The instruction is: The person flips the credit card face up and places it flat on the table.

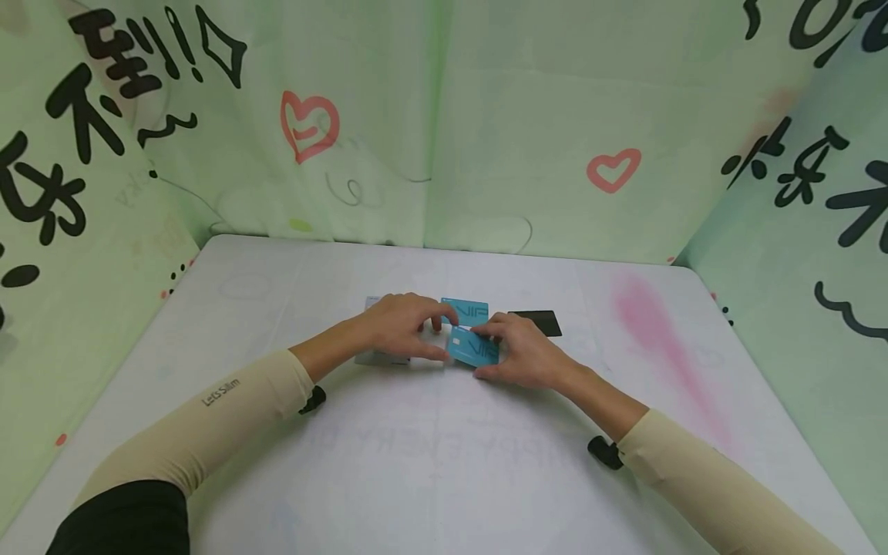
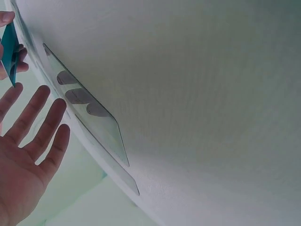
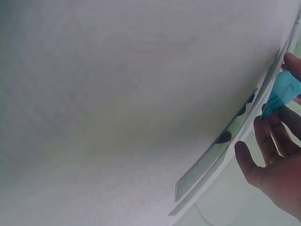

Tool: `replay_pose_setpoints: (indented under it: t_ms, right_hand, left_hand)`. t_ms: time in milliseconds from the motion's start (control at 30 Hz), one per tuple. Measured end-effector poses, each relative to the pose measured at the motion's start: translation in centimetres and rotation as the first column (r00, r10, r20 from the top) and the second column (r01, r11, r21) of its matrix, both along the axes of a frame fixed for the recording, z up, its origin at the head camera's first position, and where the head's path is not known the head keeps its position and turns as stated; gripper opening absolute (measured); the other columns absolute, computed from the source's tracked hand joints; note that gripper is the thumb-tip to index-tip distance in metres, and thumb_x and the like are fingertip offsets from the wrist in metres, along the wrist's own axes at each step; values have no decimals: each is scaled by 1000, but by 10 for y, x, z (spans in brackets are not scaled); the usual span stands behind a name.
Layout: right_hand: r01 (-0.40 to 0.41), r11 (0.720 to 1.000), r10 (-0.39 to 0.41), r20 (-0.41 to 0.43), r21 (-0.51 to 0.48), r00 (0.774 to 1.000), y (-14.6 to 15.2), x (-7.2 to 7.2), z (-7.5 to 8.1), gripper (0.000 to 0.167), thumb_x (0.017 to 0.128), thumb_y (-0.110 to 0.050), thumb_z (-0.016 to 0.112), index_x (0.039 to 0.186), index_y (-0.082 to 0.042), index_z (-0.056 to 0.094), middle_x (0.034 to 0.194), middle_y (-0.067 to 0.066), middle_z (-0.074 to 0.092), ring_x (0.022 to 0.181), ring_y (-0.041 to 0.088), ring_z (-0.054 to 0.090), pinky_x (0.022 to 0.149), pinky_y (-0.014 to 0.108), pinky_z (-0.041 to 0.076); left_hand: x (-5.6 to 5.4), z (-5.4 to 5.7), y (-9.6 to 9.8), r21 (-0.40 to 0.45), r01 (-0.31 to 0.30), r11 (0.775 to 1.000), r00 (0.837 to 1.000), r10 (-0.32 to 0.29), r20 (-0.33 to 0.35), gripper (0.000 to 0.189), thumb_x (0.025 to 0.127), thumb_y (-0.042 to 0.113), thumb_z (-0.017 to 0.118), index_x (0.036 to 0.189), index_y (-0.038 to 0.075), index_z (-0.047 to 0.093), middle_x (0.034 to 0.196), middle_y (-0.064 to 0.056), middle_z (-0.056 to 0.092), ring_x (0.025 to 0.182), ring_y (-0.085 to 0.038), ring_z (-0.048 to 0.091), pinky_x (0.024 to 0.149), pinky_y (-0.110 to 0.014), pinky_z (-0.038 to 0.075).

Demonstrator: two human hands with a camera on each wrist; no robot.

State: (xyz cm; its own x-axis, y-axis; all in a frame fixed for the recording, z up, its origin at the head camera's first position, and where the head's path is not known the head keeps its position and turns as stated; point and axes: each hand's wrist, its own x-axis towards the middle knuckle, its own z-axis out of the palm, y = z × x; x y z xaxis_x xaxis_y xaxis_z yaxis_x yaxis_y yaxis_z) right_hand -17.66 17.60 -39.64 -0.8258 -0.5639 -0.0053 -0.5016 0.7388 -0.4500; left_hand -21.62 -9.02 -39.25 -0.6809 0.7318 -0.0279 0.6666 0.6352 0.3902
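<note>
Between both hands a light blue card (image 1: pixel 472 348) with "VIP" lettering and a pale chip-like square is held up, tilted, near the table's middle. My right hand (image 1: pixel 525 353) grips its right side, thumb at the lower edge and fingers at the upper. At its left corners, the thumb and index finger of my left hand (image 1: pixel 409 327) pinch it; the other fingers spread out in the left wrist view. A second blue VIP card (image 1: pixel 472 310) lies flat just behind. Partly hidden under my left hand is a grey card (image 1: pixel 380 359), and another grey edge shows above it.
A black card (image 1: pixel 544 322) lies behind my right hand. Glossy flat cards (image 2: pixel 101 120) reflect fingers in the wrist views. The white table (image 1: pixel 430 462) ends at a pale green curtain (image 1: pixel 499 154) with drawn hearts and writing.
</note>
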Motion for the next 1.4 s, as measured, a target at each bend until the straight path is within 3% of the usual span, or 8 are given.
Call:
replay_pose_setpoints:
  t_ms: [200,400,667,1067,1400]
  right_hand:
    - [-1,1000,1,-6,17,1000,-2,0,2,64,82,-37,89,137,-12,69,120,6,66,106,21,60,93,41,50]
    - [-8,1000,8,-12,26,1000,-4,-1,3,63,82,-38,89,136,-12,69,118,5,66,104,21,59,93,41,50]
    - [6,999,-6,-8,39,1000,-6,-1,4,65,81,-39,89,136,-12,69,128,9,67,114,25,61,101,47,50]
    - [13,999,-13,-2,43,1000,-3,0,6,57,82,-39,89,129,-12,72,117,6,68,105,22,61,92,41,52]
    - [10,997,-10,8,81,1000,-3,-4,-1,57,82,-42,88,128,-12,72,121,5,68,108,21,61,96,43,52]
  left_hand:
    - [2,1,-2,-50,6,999,998,-8,-56,50,89,57,74,131,31,65,112,6,70,97,-14,65,75,-33,50]
    - [4,2,-2,-69,2,998,998,-6,-66,51,88,58,74,130,31,64,112,6,69,102,-16,66,81,-37,52]
    - [4,3,-2,-82,-3,997,996,-5,-91,47,87,56,76,125,29,67,113,6,69,100,-16,67,79,-37,53]
    - [4,1,-4,-129,-6,992,993,-9,-115,45,86,59,75,119,29,71,108,7,67,88,-11,62,72,-32,48]
    - [4,-4,0,-221,-5,975,984,-35,-176,49,86,63,73,119,27,72,114,6,65,96,-13,62,77,-33,46]
